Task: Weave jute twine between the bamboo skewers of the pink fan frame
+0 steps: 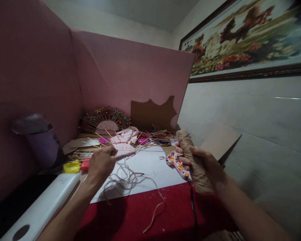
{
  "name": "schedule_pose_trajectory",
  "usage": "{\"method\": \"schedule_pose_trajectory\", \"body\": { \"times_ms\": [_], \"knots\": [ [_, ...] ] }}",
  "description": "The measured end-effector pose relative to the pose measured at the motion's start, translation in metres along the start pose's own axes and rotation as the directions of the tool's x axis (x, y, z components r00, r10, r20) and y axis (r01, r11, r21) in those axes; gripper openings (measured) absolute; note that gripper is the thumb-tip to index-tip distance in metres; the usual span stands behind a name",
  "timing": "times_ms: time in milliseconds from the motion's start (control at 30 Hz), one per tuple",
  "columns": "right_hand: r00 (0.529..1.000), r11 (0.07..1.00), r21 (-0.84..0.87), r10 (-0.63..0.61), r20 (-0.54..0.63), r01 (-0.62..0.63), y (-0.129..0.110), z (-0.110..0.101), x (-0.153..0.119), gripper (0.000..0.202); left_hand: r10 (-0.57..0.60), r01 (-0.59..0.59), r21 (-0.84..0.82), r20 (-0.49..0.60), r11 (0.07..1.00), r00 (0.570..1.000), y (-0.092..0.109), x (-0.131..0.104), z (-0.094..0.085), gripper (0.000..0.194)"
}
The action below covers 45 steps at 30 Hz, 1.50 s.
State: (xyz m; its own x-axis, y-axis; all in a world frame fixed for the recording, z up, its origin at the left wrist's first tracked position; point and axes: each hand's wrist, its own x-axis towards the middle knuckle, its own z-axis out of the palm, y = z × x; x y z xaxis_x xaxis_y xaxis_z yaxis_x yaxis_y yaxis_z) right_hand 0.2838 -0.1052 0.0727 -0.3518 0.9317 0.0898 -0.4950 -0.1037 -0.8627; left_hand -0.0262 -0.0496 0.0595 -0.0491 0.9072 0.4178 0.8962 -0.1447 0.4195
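My right hand [204, 162] is wrapped round a tall spool of tan twine [196, 170], tilted above the table's right side. A thin strand runs leftward from near the spool to my left hand [102, 164], whose fingers are pinched together on it. Just beyond my left hand lies a half-round piece covered in pink dotted fabric [124, 149], with thin sticks [107, 132] fanning out behind it. Loose twine [125, 180] lies tangled on the white sheet [153, 167], one end trailing onto the red cloth. Beside the spool is a flower-patterned glue gun [177, 164] with a black cord.
A decorated fan-shaped piece [106, 122] stands at the back left. A purple lidded cup [41, 140] and a white case [45, 207] are on the left. Scissors [163, 142] and coloured cords lie at the back. Pink panels [130, 73] enclose the left and back.
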Motion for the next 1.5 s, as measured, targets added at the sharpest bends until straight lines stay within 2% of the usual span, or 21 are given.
{"method": "schedule_pose_trajectory", "body": {
  "times_ms": [133, 233, 300, 367, 400, 433, 467, 500, 533, 567, 633, 700, 767, 800, 900, 967, 1033, 1133, 1267, 1333, 1500],
  "knots": [
    [0.996, 0.995, -0.093, 0.025, -0.082, -0.033, -0.008, -0.020, -0.006, 0.025, -0.144, 0.137, 0.231, 0.014, 0.963, 0.989, -0.016, 0.007, -0.002, 0.031],
    [0.993, 0.992, -0.126, 0.011, -0.119, -0.027, -0.006, -0.021, -0.008, 0.030, -0.133, 0.062, 0.383, 0.163, 0.922, 0.978, -0.013, 0.006, 0.000, 0.032],
    [0.995, 0.990, -0.143, -0.006, -0.103, -0.009, -0.001, -0.016, -0.007, 0.034, -0.047, -0.036, 0.373, 0.213, 0.927, 0.976, -0.002, 0.000, 0.001, 0.035],
    [0.999, 0.984, -0.176, -0.003, -0.047, -0.006, 0.005, -0.008, -0.005, 0.039, 0.097, -0.131, 0.185, 0.180, 0.974, 0.979, 0.016, -0.008, 0.001, 0.041],
    [1.000, 0.981, -0.195, 0.006, -0.005, -0.007, 0.009, -0.004, -0.003, 0.042, 0.166, -0.169, 0.005, 0.161, 0.986, 0.973, 0.027, -0.014, 0.002, 0.046],
    [0.999, 0.977, -0.213, 0.015, 0.044, -0.005, 0.012, -0.001, -0.002, 0.047, 0.226, -0.174, -0.227, 0.226, 0.958, 0.948, 0.038, -0.021, 0.004, 0.052],
    [0.995, 0.974, -0.226, 0.024, 0.095, -0.002, 0.015, 0.002, 0.000, 0.051, 0.252, -0.082, -0.441, 0.342, 0.894, 0.905, 0.049, -0.028, 0.006, 0.059],
    [0.989, 0.972, -0.235, 0.031, 0.145, 0.004, 0.017, 0.005, 0.002, 0.055, 0.298, 0.060, -0.597, 0.481, 0.800, 0.824, 0.059, -0.035, 0.009, 0.069],
    [0.980, 0.971, -0.240, 0.037, 0.197, 0.012, 0.019, 0.007, 0.003, 0.059, 0.367, 0.184, -0.693, 0.565, 0.697, 0.739, 0.068, -0.042, 0.013, 0.076],
    [0.968, 0.970, -0.243, 0.039, 0.247, 0.022, 0.021, 0.009, 0.004, 0.061, 0.435, 0.257, -0.762, 0.574, 0.594, 0.694, 0.076, -0.048, 0.016, 0.079],
    [0.944, 0.967, -0.253, 0.048, 0.327, 0.039, 0.024, 0.012, 0.005, 0.064, 0.534, 0.320, -0.843, 0.525, 0.432, 0.663, 0.086, -0.058, 0.022, 0.076],
    [0.925, 0.961, -0.272, 0.058, 0.376, 0.050, 0.026, 0.013, 0.005, 0.066, 0.577, 0.320, -0.885, 0.464, 0.338, 0.672, 0.090, -0.063, 0.024, 0.057],
    [0.917, 0.957, -0.288, 0.076, 0.392, 0.044, 0.027, 0.014, 0.004, 0.065, 0.572, 0.267, -0.899, 0.428, 0.347, 0.700, 0.091, -0.065, 0.022, 0.028],
    [0.912, 0.958, -0.284, 0.088, 0.400, 0.033, 0.027, 0.015, 0.003, 0.063, 0.558, 0.210, -0.899, 0.407, 0.384, 0.723, 0.091, -0.065, 0.019, 0.018],
    [0.886, 0.976, -0.217, 0.128, 0.445, -0.031, 0.028, 0.020, -0.002, 0.058, 0.496, -0.042, -0.809, 0.317, 0.586, 0.808, 0.086, -0.062, 0.013, 0.023],
    [0.868, 0.986, -0.157, 0.131, 0.479, -0.062, 0.027, 0.024, -0.005, 0.056, 0.453, -0.185, -0.659, 0.262, 0.729, 0.852, 0.079, -0.057, 0.013, 0.023],
    [0.880, 0.995, -0.083, 0.080, 0.467, -0.046, 0.024, 0.027, -0.008, 0.050, 0.397, -0.250, -0.487, 0.225, 0.837, 0.890, 0.068, -0.047, 0.015, 0.022],
    [0.935, 1.000, -0.016, -0.006, 0.353, 0.012, 0.014, 0.025, -0.015, 0.044, 0.295, -0.238, -0.271, 0.192, 0.933, 0.936, 0.048, -0.030, 0.020, 0.021],
    [0.996, 0.989, -0.133, -0.052, 0.067, 0.061, -0.005, 0.010, -0.028, 0.054, 0.154, -0.149, -0.040, 0.192, 0.988, 0.969, 0.024, -0.010, 0.017, 0.021],
    [0.995, 0.976, -0.208, -0.081, -0.063, 0.067, -0.016, -0.003, -0.037, 0.049, 0.071, -0.083, 0.064, 0.172, 0.994, 0.983, 0.014, -0.004, 0.012, 0.022],
    [0.966, 0.935, -0.353, -0.127, -0.226, 0.040, -0.044, -0.041, -0.057, 0.040, -0.049, 0.019, 0.234, 0.122, 0.972, 0.991, -0.017, 0.004, -0.001, 0.027]
  ]
}}
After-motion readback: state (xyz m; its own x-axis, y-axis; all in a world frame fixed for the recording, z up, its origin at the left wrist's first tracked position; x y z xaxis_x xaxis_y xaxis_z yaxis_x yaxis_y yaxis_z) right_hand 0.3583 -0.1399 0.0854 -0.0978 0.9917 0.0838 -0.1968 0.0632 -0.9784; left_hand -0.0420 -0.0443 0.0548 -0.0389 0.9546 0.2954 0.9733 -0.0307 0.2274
